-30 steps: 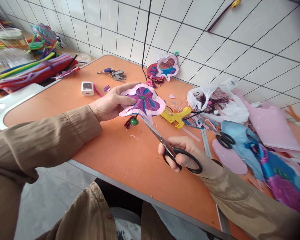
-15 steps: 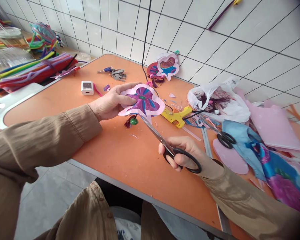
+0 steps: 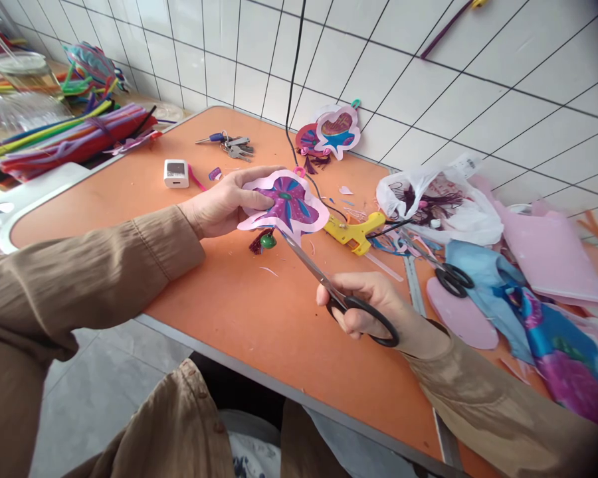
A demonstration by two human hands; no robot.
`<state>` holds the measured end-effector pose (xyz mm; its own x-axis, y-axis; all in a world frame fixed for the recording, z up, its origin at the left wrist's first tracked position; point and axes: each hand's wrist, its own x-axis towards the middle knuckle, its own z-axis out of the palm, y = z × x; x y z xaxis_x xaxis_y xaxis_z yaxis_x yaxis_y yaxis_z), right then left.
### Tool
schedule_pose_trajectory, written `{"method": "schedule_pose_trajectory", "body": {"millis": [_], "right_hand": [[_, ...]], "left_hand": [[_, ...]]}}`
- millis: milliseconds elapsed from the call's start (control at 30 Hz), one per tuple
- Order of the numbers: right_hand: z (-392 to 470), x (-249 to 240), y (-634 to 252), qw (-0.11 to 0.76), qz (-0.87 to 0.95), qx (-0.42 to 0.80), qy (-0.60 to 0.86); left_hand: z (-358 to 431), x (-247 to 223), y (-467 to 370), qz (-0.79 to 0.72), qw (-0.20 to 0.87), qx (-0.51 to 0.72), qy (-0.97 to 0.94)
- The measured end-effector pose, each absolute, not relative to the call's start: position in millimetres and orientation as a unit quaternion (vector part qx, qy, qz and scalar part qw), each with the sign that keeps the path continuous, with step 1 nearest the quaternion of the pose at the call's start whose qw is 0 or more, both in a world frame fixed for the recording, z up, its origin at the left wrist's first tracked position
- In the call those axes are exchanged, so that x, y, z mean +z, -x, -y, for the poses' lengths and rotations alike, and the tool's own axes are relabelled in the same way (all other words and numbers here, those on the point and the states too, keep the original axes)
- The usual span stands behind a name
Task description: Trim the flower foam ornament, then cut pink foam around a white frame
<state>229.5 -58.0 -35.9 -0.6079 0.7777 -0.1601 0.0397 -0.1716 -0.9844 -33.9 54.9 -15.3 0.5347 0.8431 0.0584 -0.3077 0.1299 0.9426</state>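
My left hand (image 3: pixel 229 202) grips the left side of a purple and blue fabric piece (image 3: pixel 292 207) with a wavy pale pink border, thumb on top. Below that piece hang a green bead (image 3: pixel 268 241) and a dark red tassel (image 3: pixel 257 244). Black-handled scissors (image 3: pixel 323 277) are held in my right hand (image 3: pixel 361 302), with fingers through the loops. Their blades point up and left, and the tips meet the lower edge of the pink border. Whether the blades are slightly parted is hard to tell.
Beyond the hands on the orange table (image 3: pixel 259 318) lie keys (image 3: pixel 238 146), a white charger (image 3: pixel 176 174) and finished-looking ornaments (image 3: pixel 336 131). Rightward are a yellow glue gun (image 3: pixel 356 234), a plastic bag (image 3: pixel 471 216), other scissors (image 3: pixel 453 279), pink sheets (image 3: pixel 553 255) and blue fabric (image 3: pixel 488 265).
The view has shifted slightly. Both hands keep their holds, and the scissors stay at the lower edge of the pink border, their handles a little closer together.
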Motion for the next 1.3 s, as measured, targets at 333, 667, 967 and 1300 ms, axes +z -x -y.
{"method": "schedule_pose_trajectory", "body": {"millis": [333,667,967,1300], "right_hand": [[59.1,-40.5,-233.0,0.274,0.604,0.667,0.338],[58.2,-41.0,-231.0,0.271,0.604,0.669,0.338],[57.2,-24.1,-223.7,0.268,0.645,0.602,0.387],[57.2,-38.6,-232.0,0.286,0.589,0.663,0.363]], "left_hand": [[-55.1,-14.3,33.1,-0.258,0.716,0.411,-0.502],[-56.6,-15.4,34.1,-0.254,0.714,0.408,-0.509],[-53.9,-13.9,32.6,-0.237,0.728,0.406,-0.498],[-60.9,-27.3,35.2,-0.216,0.733,0.402,-0.505]]}}
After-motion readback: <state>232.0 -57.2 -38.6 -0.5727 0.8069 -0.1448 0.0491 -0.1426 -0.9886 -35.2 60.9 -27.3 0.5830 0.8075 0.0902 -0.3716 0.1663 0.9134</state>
